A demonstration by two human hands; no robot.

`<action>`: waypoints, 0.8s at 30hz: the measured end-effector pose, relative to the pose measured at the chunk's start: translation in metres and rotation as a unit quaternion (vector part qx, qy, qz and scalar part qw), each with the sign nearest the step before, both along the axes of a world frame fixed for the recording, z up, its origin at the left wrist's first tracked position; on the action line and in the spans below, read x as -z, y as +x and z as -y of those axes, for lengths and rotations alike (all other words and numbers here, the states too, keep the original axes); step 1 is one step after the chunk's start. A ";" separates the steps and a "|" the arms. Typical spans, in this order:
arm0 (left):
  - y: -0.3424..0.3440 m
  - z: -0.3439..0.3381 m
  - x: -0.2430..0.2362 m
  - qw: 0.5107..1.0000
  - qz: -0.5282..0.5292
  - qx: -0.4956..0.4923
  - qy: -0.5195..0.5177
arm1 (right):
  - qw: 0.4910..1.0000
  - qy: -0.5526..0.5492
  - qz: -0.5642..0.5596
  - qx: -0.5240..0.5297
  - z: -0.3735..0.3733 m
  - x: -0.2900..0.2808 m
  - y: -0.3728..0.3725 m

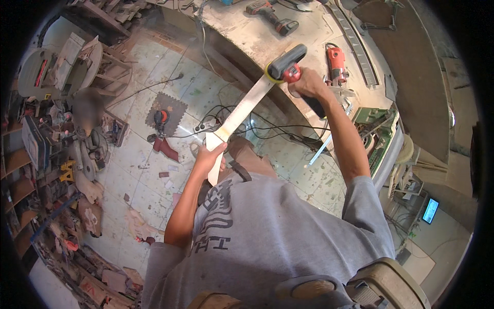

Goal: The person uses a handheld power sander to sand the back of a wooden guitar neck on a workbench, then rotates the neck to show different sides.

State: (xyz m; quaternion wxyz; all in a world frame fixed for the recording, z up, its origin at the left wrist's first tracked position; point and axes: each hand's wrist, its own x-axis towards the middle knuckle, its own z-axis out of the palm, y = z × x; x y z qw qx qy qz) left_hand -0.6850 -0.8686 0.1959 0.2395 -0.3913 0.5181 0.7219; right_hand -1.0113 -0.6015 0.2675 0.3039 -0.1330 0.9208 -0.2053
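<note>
A long pale wooden piece point(242, 110) runs diagonally from my waist up to the workbench edge. My left hand point(213, 157) is closed around its lower end. My right hand point(309, 85) grips a black-and-red power sander point(286, 61) with a yellow pad, which rests over the upper end of the wood at the bench corner. The sander's lower part is partly hidden by my hand.
The workbench point(236, 36) holds a cordless drill point(270, 18), a red corded power tool point(335, 64) and green cases point(368, 118). On the tiled floor lie cables, another sander point(161, 119) and a dark mat point(172, 105). Cluttered shelves point(18, 190) line the left; a lit screen point(430, 210) sits right.
</note>
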 end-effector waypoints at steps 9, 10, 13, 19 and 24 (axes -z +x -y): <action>-0.001 0.001 0.006 1.000 0.018 0.018 0.015 | 0.982 0.035 -0.015 -0.183 0.051 -0.011 0.105; 0.001 0.002 0.007 1.000 0.017 0.019 0.015 | 0.981 0.045 -0.010 -0.186 0.052 -0.014 0.105; 0.004 0.003 0.020 1.000 0.012 0.009 0.003 | 0.990 0.064 -0.033 -0.122 0.035 -0.001 0.067; 0.004 0.003 0.031 1.000 0.010 0.000 -0.010 | 0.993 0.101 -0.051 -0.023 -0.018 0.000 -0.017; 0.007 0.001 0.036 1.000 0.012 -0.001 -0.012 | 0.990 0.083 -0.107 -0.026 -0.028 0.006 -0.017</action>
